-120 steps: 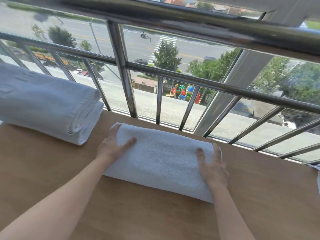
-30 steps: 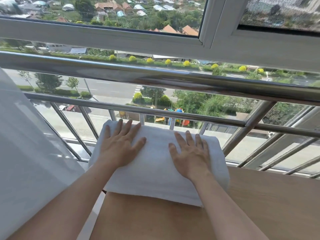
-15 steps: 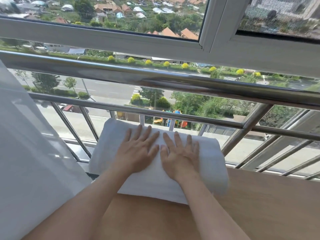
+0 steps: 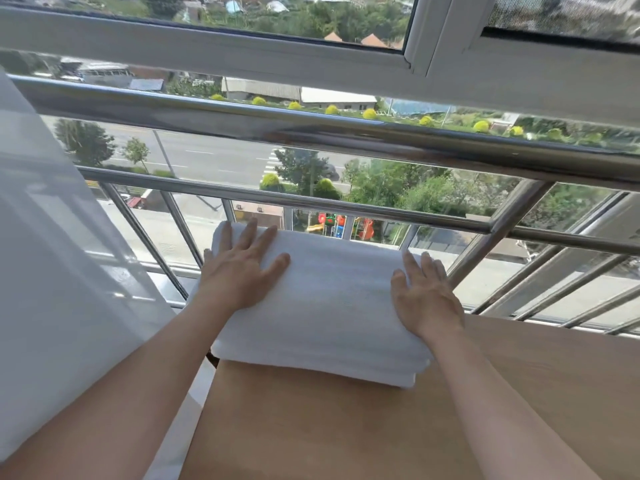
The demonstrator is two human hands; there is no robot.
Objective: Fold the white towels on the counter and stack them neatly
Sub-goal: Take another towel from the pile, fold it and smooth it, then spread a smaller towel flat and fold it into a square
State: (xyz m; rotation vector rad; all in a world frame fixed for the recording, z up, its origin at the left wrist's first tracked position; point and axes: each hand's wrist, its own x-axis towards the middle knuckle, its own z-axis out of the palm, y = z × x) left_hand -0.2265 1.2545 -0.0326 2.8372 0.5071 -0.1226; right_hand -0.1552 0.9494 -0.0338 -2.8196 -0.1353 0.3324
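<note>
A stack of folded white towels [image 4: 332,306] sits at the far left corner of the wooden counter [image 4: 519,393], against the railing. Layered edges show along its near side. My left hand [image 4: 242,271] lies flat on the stack's left end with fingers spread. My right hand [image 4: 424,292] lies flat on the stack's right end, fingers straight. Neither hand holds anything.
A steel railing [image 4: 346,133] with slanted bars runs just behind the counter, with a window frame [image 4: 415,64] above it. A white sheer curtain [image 4: 52,271] hangs at the left. The counter's left edge drops off beside the stack.
My hands, side by side at the middle of the stack half a second ago, have slid apart to its two ends. Four seconds ago this towel lay alone beside the stack.
</note>
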